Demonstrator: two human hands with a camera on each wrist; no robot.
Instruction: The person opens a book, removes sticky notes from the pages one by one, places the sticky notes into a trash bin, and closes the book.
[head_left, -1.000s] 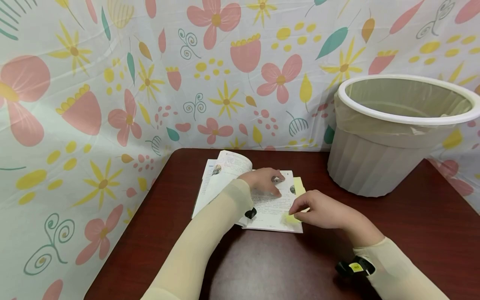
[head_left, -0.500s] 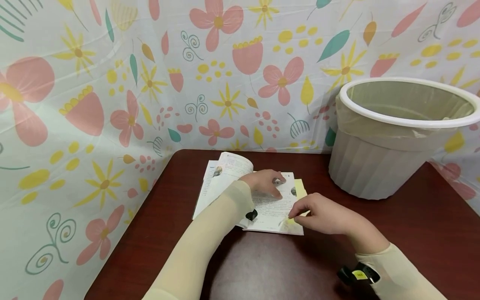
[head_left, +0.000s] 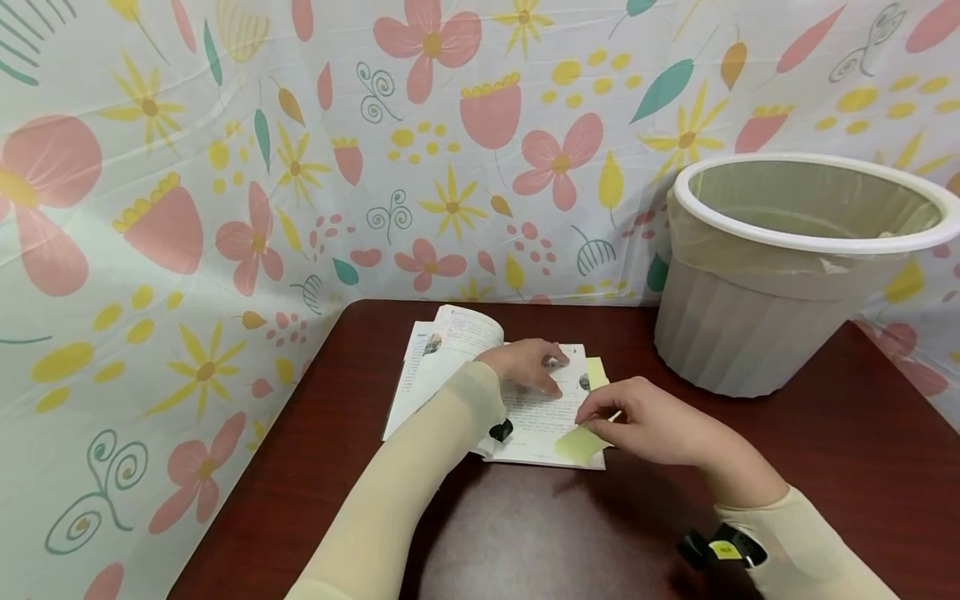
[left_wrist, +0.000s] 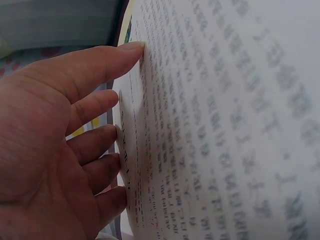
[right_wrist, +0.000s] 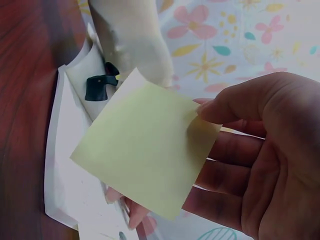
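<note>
An open book (head_left: 517, 437) lies on the table with a page curling up on its left side. My left hand (head_left: 525, 367) rests on the right-hand page, fingers spread; in the left wrist view its thumb and fingertips (left_wrist: 132, 46) touch the printed paper. Over the page's lower right corner, my right hand (head_left: 648, 421) pinches a pale yellow sticky note (right_wrist: 145, 145) by one corner between thumb and fingers. The note hangs tilted, its flat face toward the right wrist camera. Another yellow paper strip (head_left: 597, 371) shows at the book's right edge, partly behind the right hand.
A large grey waste bin (head_left: 750, 325) with a white rim and a clear liner stands on the table at the right. The dark red-brown table (head_left: 315, 467) meets a flower-printed curtain (head_left: 450, 167) at the back and left.
The sticky note in my right hand, seen nearly edge-on half a second ago, now shows more of its face over the page corner. My left hand stays in place on the book.
</note>
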